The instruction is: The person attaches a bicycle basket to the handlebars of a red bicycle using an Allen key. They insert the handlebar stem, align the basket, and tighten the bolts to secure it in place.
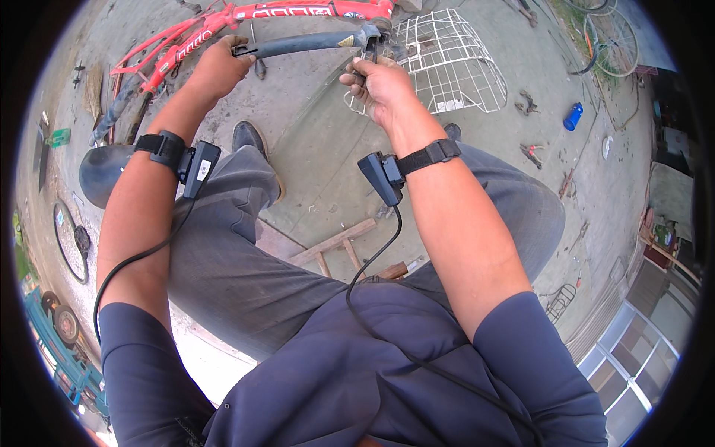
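A dark grey metal tube (313,43) with a slotted left end and a yellow triangular sticker lies across the top of the view. My left hand (223,64) grips its slotted end. At the other end is a bracket-like clamp (370,34). My right hand (382,84) is just below that clamp, thumb and forefinger pinching a thin dark piece (375,49); the fingers hide most of it. Right behind the tube lies a red bicycle frame (296,10). A white wire basket (452,61) lies just beyond my right hand.
Pliers with red handles (532,155) and a blue bottle (573,116) lie on the concrete to the right. A broom head (93,89) and a black saddle-like part (103,174) are at left. Between my legs is a wooden frame (335,243). Bicycle wheels (611,42) stand at upper right.
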`<act>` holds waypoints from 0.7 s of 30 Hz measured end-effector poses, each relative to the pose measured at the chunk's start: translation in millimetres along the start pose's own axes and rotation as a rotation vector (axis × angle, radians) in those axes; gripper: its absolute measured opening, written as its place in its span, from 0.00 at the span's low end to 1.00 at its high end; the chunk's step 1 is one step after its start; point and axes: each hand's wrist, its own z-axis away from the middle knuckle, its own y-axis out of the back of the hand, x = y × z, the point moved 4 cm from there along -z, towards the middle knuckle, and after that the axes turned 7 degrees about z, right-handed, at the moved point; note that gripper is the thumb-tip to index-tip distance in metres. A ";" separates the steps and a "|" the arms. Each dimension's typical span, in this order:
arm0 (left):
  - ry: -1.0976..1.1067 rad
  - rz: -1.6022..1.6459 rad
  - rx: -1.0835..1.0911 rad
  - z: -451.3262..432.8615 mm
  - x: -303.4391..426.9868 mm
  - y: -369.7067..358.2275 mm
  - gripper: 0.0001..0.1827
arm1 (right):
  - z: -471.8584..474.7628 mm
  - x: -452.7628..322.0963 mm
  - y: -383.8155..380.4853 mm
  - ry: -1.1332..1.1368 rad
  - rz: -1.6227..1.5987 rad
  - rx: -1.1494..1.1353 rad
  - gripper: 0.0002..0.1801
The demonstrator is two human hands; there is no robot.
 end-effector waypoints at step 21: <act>-0.089 -0.127 0.047 -5.4 -0.1 5.8 0.28 | 15.1 -2.1 4.8 0.147 0.169 -0.064 0.43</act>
